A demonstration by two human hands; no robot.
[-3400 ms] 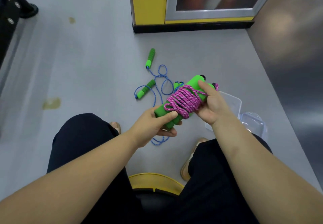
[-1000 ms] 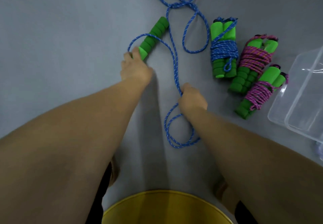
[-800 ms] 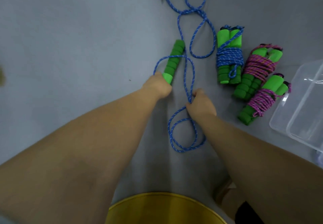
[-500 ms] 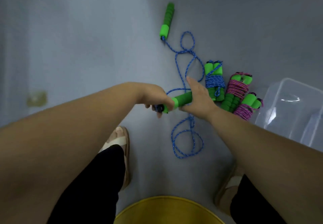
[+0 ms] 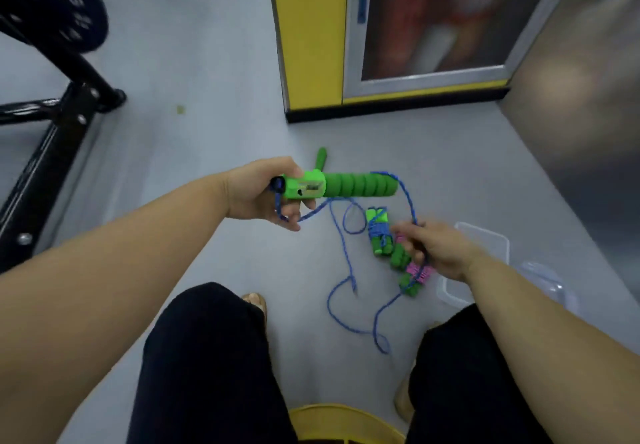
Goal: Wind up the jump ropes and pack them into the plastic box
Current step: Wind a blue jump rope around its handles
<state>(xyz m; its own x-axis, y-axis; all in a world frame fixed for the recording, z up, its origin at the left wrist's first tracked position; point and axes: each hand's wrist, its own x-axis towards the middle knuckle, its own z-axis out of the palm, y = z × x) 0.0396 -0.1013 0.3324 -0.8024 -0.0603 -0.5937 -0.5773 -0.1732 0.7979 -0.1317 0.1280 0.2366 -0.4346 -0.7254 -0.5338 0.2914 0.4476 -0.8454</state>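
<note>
- Left hand (image 5: 261, 194) is curled tight round the counter end of the green handle (image 5: 356, 185), holding it level mid-frame.
- Right hand (image 5: 441, 248) pinches the blue rope (image 5: 411, 206) down-right of that handle. The slack loops on the floor (image 5: 207, 97).
- Wound-up ropes (image 5: 377, 232) lie on the floor, partly under the right hand, with the clear plastic box (image 5: 498, 239) just right of them.
</note>
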